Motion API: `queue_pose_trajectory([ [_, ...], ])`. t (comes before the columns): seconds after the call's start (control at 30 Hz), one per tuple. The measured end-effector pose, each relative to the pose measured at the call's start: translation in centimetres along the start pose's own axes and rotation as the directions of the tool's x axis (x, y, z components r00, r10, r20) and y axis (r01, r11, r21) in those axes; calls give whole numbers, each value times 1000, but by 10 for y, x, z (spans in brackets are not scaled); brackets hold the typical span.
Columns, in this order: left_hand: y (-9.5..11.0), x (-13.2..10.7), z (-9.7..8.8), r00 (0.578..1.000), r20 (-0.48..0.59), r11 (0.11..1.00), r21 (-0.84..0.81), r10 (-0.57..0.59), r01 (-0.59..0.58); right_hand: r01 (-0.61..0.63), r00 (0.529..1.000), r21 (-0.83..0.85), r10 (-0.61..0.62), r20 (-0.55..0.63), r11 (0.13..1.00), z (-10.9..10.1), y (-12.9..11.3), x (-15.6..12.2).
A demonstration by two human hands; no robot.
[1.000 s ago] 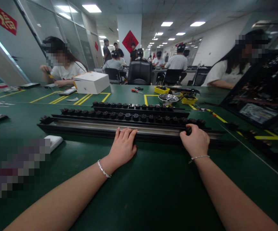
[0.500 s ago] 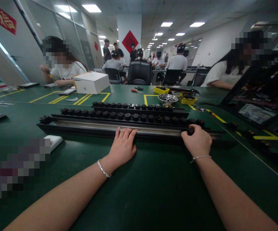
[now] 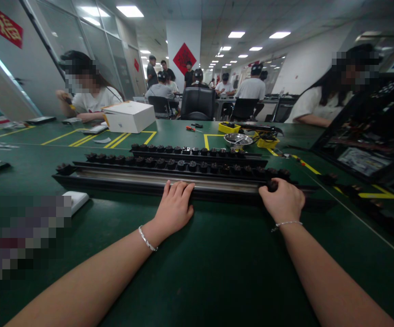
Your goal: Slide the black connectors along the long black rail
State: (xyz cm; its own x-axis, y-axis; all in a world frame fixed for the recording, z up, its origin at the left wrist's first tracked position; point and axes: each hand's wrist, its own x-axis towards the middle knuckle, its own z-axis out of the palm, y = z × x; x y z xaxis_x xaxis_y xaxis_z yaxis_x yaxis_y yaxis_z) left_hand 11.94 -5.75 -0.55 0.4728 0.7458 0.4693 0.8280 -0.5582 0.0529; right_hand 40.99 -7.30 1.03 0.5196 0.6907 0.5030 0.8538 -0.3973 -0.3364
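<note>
A long black rail (image 3: 132,184) with a pale metallic channel lies across the green table in front of me. The stretched fingers of my left hand (image 3: 174,206) rest on its near edge, thumb apart. Near the rail's right end, my right hand (image 3: 283,200) is closed on a small round black piece (image 3: 272,185), which looks like a socket module; the fingers partly hide it. At the rail's left end sits a similar black piece (image 3: 65,169). Behind it, a second black rail (image 3: 139,166) and a shorter third rail (image 3: 197,155) carry rows of these round pieces.
A white box (image 3: 130,119) stands at the back left. Further right are a screwdriver (image 3: 190,129), a metal bowl (image 3: 238,140) and yellow bins (image 3: 229,127). A dark rack (image 3: 363,136) is at the right. People sit at both sides.
My right hand has shifted slightly to the right along the rail with the round black piece. My left hand has stayed in place.
</note>
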Motion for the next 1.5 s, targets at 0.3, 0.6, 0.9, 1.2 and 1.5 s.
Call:
queue_pose_trajectory([
  [0.3,0,0,-1,1000,-2,1000,-4,4,-4,-4,999,-15,5,36,1000,-2,2,2],
  [0.6,0,0,0,1000,-3,1000,-11,-3,3,-34,999,-14,34,0,999,-1,3,2],
  [0.9,0,0,0,1000,1,1000,-6,0,0,-80,997,44,79,21,996,-1,5,2],
  [1.2,0,0,0,1000,-2,1000,-4,-3,3,-93,992,98,85,92,991,-5,14,4],
  [1.5,1,0,0,1000,-3,1000,-5,-5,5,-68,997,76,65,37,995,-8,11,1],
])
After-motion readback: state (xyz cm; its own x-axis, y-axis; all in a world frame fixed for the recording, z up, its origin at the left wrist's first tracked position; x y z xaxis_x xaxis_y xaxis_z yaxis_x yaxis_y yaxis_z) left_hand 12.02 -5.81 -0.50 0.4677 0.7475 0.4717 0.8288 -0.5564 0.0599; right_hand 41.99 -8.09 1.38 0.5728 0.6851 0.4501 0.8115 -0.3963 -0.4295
